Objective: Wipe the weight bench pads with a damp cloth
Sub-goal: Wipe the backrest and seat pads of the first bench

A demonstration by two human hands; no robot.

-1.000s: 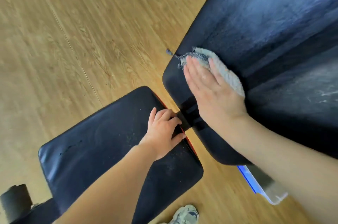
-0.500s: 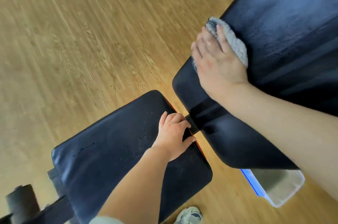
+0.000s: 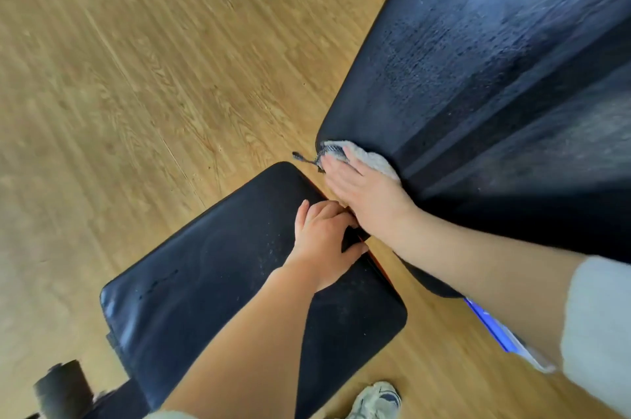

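The long black back pad (image 3: 478, 70) runs from the centre to the upper right, with a streaky wet patch on its near half. My right hand (image 3: 365, 191) presses a grey cloth (image 3: 370, 156) flat against the pad's near left corner, fingers straight; a dark loop of the cloth hangs off the edge. The black seat pad (image 3: 218, 282) lies lower left, dusted with pale specks. My left hand (image 3: 324, 241) grips the seat pad's far edge at the gap between the two pads, fingers curled over it.
Wooden floor (image 3: 136, 77) surrounds the bench. A blue and white object (image 3: 498, 336) lies on the floor under my right forearm. My shoe (image 3: 375, 400) shows at the bottom edge. A black foam roller (image 3: 63, 388) sits bottom left.
My right hand slid the cloth up the back pad's left edge, then back down to its near corner. A wet streaked patch is left higher up. My left hand kept its grip.
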